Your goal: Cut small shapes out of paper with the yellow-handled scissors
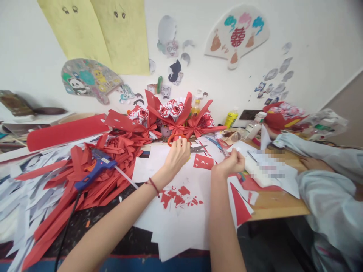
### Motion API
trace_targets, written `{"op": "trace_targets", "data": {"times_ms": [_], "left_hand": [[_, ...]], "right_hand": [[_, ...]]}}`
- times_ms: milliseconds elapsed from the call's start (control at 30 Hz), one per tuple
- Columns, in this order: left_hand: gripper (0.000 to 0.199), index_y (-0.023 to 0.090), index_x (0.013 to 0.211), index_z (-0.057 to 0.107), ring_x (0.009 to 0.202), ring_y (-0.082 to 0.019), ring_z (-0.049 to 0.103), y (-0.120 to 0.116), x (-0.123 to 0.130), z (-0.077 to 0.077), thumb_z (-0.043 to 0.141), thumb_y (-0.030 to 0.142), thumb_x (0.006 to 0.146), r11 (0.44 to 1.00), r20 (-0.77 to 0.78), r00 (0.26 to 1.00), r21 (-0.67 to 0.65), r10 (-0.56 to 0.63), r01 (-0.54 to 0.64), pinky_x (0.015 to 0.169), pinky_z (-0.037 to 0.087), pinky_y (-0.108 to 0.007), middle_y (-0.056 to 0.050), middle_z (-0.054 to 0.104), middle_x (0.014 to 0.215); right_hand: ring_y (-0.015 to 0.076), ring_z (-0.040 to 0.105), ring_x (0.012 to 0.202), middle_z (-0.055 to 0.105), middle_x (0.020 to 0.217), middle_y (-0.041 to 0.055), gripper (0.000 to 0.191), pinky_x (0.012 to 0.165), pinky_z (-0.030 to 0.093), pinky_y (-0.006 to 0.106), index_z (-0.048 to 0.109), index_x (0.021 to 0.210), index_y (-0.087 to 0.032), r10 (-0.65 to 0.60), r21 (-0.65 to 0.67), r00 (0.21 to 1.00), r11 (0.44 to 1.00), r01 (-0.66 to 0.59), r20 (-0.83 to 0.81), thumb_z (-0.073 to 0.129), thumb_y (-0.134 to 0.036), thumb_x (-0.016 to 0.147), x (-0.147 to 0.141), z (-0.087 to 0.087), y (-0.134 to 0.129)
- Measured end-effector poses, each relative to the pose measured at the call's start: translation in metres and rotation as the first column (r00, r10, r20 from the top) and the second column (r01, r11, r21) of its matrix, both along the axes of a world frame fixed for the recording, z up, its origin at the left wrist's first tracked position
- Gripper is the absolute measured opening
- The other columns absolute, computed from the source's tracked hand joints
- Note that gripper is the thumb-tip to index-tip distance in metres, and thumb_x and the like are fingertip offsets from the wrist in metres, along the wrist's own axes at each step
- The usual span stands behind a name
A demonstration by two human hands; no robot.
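My left hand (178, 154) is closed over the scissors (197, 149), its fingers at the orange handles. The blades point right, slightly apart, above white paper sheets (181, 236). To the right, my right hand (235, 162) is raised with its fingers curled in a pinch; whatever may be between them is too small to make out. Between the hands lies a red paper piece (203, 161) with small cut-out holes. Red paper scraps (178, 197) are scattered on the white sheets below my left hand.
A blue glue gun (95, 172) rests on heaped red strips (113, 155), beside white strips (25, 196). Red paper bouquets (172, 113) stand along the wall. Bottles (231, 118) are behind. At right, another person's sleeve (331, 200) is near a wooden table edge (279, 211).
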State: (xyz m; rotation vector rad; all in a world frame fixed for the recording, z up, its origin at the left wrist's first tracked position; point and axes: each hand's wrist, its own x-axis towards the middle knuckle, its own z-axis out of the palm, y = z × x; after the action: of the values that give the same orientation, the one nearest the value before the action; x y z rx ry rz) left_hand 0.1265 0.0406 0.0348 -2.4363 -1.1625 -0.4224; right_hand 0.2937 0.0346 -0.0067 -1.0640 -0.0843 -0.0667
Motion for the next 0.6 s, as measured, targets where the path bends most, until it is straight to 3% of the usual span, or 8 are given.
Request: {"op": "trace_targets", "data": {"times_ms": [133,333,500,600], "left_hand": [[0.041,0.007,0.116,0.050,0.103,-0.030,0.049,-0.005,0.006,-0.001,0.017,0.009,0.091,0.989,-0.055,0.993,0.095,-0.105,0.109,0.080,0.038,-0.040,-0.022,0.051,0.117],[0.047,0.019,0.123,0.046,0.119,-0.026,0.042,-0.008,0.008,0.003,0.019,0.004,0.088,0.988,-0.052,0.989,0.063,-0.136,0.139,0.092,0.035,-0.040,-0.014,0.046,0.130],[0.025,0.011,0.105,0.054,0.107,-0.031,0.049,0.006,-0.006,0.013,0.034,0.018,0.089,0.997,0.112,0.991,0.019,0.066,-0.069,0.085,0.038,-0.042,-0.019,0.056,0.110],[0.029,0.010,0.101,0.054,0.098,-0.032,0.055,0.020,-0.034,0.021,0.048,0.033,0.085,0.971,0.301,0.924,-0.109,0.234,-0.211,0.084,0.039,-0.043,-0.020,0.059,0.101]], "right_hand": [[0.0164,0.050,0.063,0.045,0.066,-0.0013,0.014,0.055,0.044,0.031,0.046,0.070,-0.023,-0.012,-0.023,0.999,1.000,0.011,-0.037,0.054,-0.034,0.073,0.003,-0.002,0.001],[0.0163,0.048,0.061,0.044,0.066,-0.0015,0.017,0.050,0.040,0.030,0.044,0.071,-0.024,0.036,-0.047,0.999,0.998,-0.037,-0.019,0.051,-0.039,0.073,0.001,-0.004,0.002],[0.0136,0.044,0.055,0.046,0.066,-0.0023,0.019,0.048,0.036,0.028,0.045,0.071,-0.022,0.129,-0.070,0.992,0.989,-0.129,-0.001,0.052,-0.040,0.071,0.001,-0.007,0.004],[0.0125,0.046,0.054,0.050,0.064,-0.0023,0.019,0.048,0.037,0.027,0.052,0.073,-0.019,0.250,-0.094,0.968,0.965,-0.246,0.025,0.056,-0.037,0.069,-0.002,-0.007,0.008]]}}
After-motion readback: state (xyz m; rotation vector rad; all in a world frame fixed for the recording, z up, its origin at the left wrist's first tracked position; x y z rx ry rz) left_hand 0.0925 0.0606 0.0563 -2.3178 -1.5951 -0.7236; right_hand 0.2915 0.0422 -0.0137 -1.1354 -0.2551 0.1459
